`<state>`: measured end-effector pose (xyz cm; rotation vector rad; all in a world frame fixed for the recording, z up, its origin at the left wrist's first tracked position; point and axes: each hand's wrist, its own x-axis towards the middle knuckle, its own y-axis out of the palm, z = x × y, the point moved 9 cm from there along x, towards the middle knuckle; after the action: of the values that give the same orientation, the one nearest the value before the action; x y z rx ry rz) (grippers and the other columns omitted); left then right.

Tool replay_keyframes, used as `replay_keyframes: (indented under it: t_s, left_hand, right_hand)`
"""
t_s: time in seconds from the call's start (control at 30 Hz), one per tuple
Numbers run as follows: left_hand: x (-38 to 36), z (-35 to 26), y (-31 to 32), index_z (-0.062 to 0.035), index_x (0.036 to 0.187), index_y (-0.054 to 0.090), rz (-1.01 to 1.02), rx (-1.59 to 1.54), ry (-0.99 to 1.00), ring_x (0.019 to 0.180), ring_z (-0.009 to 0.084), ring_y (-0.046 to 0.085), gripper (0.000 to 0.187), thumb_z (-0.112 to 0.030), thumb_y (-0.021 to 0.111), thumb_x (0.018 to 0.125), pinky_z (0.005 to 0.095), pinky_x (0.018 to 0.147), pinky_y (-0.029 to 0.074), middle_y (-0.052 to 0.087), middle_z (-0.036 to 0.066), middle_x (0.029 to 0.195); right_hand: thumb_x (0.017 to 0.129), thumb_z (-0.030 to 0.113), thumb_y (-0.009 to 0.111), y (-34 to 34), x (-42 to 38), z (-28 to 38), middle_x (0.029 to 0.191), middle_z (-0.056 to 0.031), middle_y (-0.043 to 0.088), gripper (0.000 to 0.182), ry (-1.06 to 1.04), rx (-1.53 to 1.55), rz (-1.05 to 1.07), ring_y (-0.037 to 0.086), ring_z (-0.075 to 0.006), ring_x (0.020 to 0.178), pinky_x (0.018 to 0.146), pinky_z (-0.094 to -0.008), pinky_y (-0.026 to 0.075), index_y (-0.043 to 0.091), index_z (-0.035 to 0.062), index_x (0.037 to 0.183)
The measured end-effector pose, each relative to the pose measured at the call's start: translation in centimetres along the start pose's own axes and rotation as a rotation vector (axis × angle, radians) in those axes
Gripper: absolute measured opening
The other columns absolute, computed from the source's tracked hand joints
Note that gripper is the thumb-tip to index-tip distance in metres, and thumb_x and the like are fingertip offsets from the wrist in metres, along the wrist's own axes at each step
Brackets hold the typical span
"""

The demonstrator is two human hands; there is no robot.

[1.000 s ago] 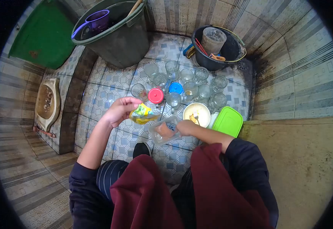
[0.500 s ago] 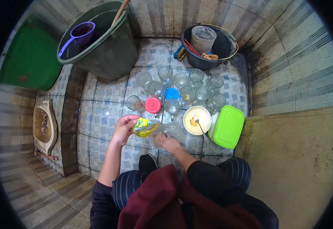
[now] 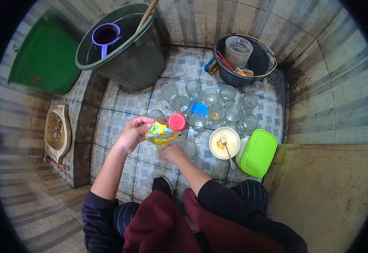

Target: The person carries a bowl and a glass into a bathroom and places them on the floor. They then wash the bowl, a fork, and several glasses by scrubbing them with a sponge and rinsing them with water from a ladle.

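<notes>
My left hand [image 3: 134,134] pinches the top corner of a yellow and green soap pouch [image 3: 161,134], which lies tilted in the air with yellow liquid inside. Just below the pouch is my right hand [image 3: 173,154], its fingers partly hidden by the pouch and reaching into a clear plastic container [image 3: 188,148]. What those fingers hold, if anything, cannot be made out. Beyond the hands stand several glass mugs [image 3: 232,113], a red-lidded jar [image 3: 177,122] and a blue lid [image 3: 199,109]. A cream bowl [image 3: 215,148] with a fork and food scraps sits to the right.
A green-lidded box [image 3: 258,153] is beside the bowl. At the back are a large grey-green bin [image 3: 137,67] with a purple dipper [image 3: 105,34] and a black bucket [image 3: 230,78]. A squat toilet [image 3: 66,135] lies left; a low wall [image 3: 323,181] stands right.
The view has shifted, so the floor objects appear farther right. The pouch is turned more toward the camera, its label now readable. My right hand has moved closer beneath it.
</notes>
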<state>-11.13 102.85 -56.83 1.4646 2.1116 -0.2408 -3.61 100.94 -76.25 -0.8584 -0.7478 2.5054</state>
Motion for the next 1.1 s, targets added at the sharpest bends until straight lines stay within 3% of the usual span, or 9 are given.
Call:
replay_keyframes:
  t_s: [0.2, 0.3, 0.37, 0.5, 0.57, 0.63, 0.73, 0.87, 1.1]
  left_hand:
    - [2.0, 1.7, 0.4, -0.0048, 0.09, 0.052, 0.027, -0.046, -0.092, 0.074, 0.0137, 0.056, 0.012, -0.006, 0.05, 0.079, 0.027, 0.064, 0.048, 0.057, 0.005, 0.085]
    - [3.1, 2.8, 0.7, -0.0049, 0.091, 0.052, 0.064, -0.017, -0.096, 0.073, 0.014, 0.057, 0.012, -0.007, 0.05, 0.079, 0.0278, 0.064, 0.048, 0.057, 0.005, 0.085]
    - [3.3, 3.7, 0.7, -0.0049, 0.091, 0.053, 0.074, -0.037, -0.126, 0.074, 0.0142, 0.057, 0.012, -0.007, 0.051, 0.079, 0.0282, 0.065, 0.048, 0.057, 0.005, 0.086]
    - [3.8, 7.1, 0.1, -0.0057, 0.091, 0.054, 0.13, -0.09, -0.232, 0.074, 0.0153, 0.058, 0.012, -0.008, 0.05, 0.079, 0.0287, 0.065, 0.049, 0.058, 0.006, 0.087]
    - [4.2, 9.1, -0.7, -0.0063, 0.092, 0.053, 0.127, -0.121, -0.247, 0.072, 0.0157, 0.058, 0.013, -0.008, 0.05, 0.079, 0.0287, 0.063, 0.049, 0.058, 0.006, 0.087]
    - [4.4, 10.6, -1.0, -0.0073, 0.092, 0.052, 0.141, -0.186, -0.279, 0.072, 0.0159, 0.058, 0.013, -0.008, 0.049, 0.08, 0.0289, 0.062, 0.049, 0.058, 0.006, 0.086]
    - [4.6, 12.7, -0.8, -0.0073, 0.095, 0.051, 0.155, -0.277, -0.341, 0.076, 0.018, 0.058, 0.016, -0.007, 0.049, 0.08, 0.0321, 0.066, 0.049, 0.057, 0.008, 0.09]
    - [5.4, 15.5, -1.2, -0.0061, 0.098, 0.048, 0.051, -0.388, -0.354, 0.083, 0.0214, 0.056, 0.017, -0.006, 0.047, 0.081, 0.034, 0.071, 0.048, 0.054, 0.01, 0.096]
    - [3.9, 17.3, -1.5, -0.0043, 0.108, 0.037, -0.173, -0.134, -0.17, 0.085, 0.0187, 0.054, 0.039, -0.006, 0.057, 0.074, 0.0309, 0.07, 0.046, 0.053, 0.012, 0.093]
  right_hand:
    - [0.071, 0.018, 0.053, -0.3, -1.7, 0.6, 0.083, -0.0151, 0.059, 0.028, -0.093, -0.202, 0.252, 0.057, -0.0284, 0.08, 0.07, -0.0374, 0.046, 0.054, 0.0103, 0.098]
    - [0.075, 0.017, 0.047, 1.9, -2.1, -2.3, 0.099, -0.0155, 0.054, 0.029, 0.082, -0.223, 0.141, 0.055, -0.0308, 0.085, 0.069, -0.0388, 0.047, 0.051, 0.0109, 0.103]
    - [0.076, 0.013, 0.044, 1.5, -3.3, -3.6, 0.121, -0.013, 0.038, 0.033, 0.061, -0.247, -0.052, 0.044, -0.034, 0.103, 0.07, -0.0413, 0.047, 0.048, 0.0054, 0.108]
    - [0.075, 0.014, 0.045, 1.5, -4.9, -5.3, 0.13, -0.0114, 0.023, 0.04, -0.132, -0.451, -0.334, 0.033, -0.0347, 0.112, 0.075, -0.0467, 0.043, 0.041, 0.0097, 0.115]
    - [0.058, 0.024, 0.067, -0.8, -5.8, -5.4, 0.133, -0.0123, 0.016, 0.066, 0.028, -0.381, -0.057, 0.029, -0.0359, 0.115, 0.088, -0.0427, 0.035, 0.039, 0.0194, 0.118]
    - [0.046, 0.022, 0.076, -4.4, -4.9, -4.7, 0.129, -0.0141, 0.026, 0.082, 0.05, -0.249, -0.064, 0.036, -0.0352, 0.11, 0.089, -0.042, 0.034, 0.037, 0.0119, 0.118]
    - [0.052, 0.017, 0.076, -5.4, -4.0, -4.4, 0.102, -0.0067, 0.053, 0.068, 0.003, 0.797, 0.11, 0.049, -0.0196, 0.094, 0.081, -0.0339, 0.039, 0.042, 0.0046, 0.11]
    - [0.063, 0.015, 0.07, -3.9, -3.5, -3.1, 0.089, -0.0033, 0.057, 0.048, -0.176, 1.071, 0.177, 0.051, -0.0095, 0.081, 0.066, -0.0252, 0.044, 0.048, 0.0035, 0.103]
    - [0.073, 0.018, 0.062, 3.3, -5.7, -6.3, 0.078, 0.0009, 0.058, 0.017, 0.252, 1.224, 0.31, 0.054, -0.0084, 0.069, 0.06, -0.0225, 0.044, 0.058, 0.0079, 0.086]
